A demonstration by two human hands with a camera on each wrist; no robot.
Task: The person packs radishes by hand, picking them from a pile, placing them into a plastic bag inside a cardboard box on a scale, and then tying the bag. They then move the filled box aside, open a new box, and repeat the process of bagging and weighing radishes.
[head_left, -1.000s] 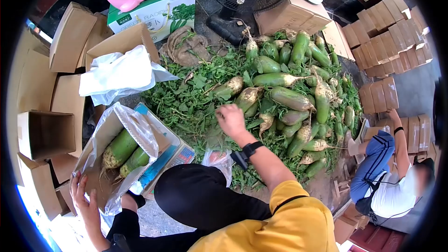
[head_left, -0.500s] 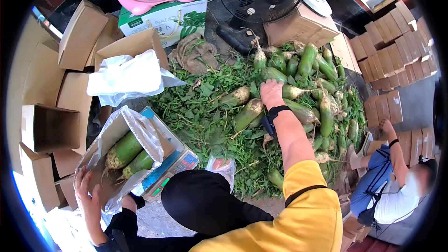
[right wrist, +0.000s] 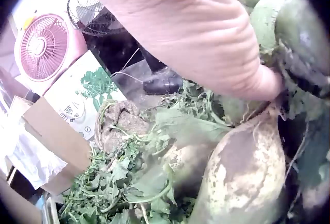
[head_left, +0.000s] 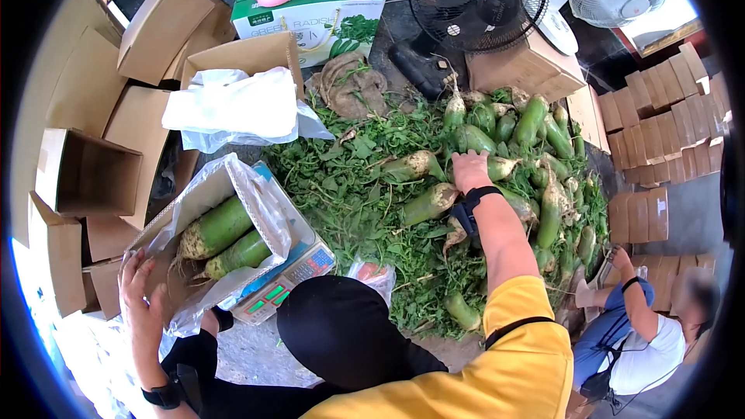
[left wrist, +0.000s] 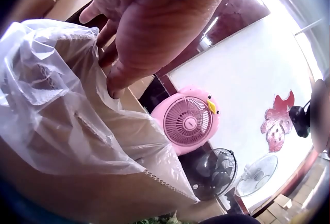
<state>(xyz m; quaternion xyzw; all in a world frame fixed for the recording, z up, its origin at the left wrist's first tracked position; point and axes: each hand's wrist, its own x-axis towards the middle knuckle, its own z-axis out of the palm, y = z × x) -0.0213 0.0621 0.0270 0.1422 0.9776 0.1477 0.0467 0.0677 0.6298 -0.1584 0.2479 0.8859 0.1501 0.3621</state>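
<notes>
My left hand (head_left: 143, 295) holds the near rim of a cardboard box (head_left: 155, 240) lined with clear plastic, thumb pressing the plastic liner (left wrist: 56, 95) in the left wrist view. Inside lie two large green radishes (head_left: 217, 229), pale at the root end. The box sits on a blue digital scale (head_left: 291, 275) with lit green readouts. Out at the radish pile (head_left: 547, 209), my right hand (head_left: 471, 172) grips a green radish (head_left: 503, 167) whose pale tip shows beside it. Its fingertips are hidden in the right wrist view, where a soil-stained radish (right wrist: 245, 162) lies below the thumb.
Cut leaves (head_left: 341, 186) cover the floor between scale and pile. A box with white plastic sheets (head_left: 233, 112) and stacked cartons (head_left: 93, 171) stand left. Fans, including a black one (head_left: 497, 4), stand behind. At right, another person (head_left: 644, 341) sits beside stacked cartons (head_left: 667, 116).
My right hand has reached from the leaves forward and right onto a radish in the pile, and stays there. The left hand keeps its place on the box. The head view has shifted.
</notes>
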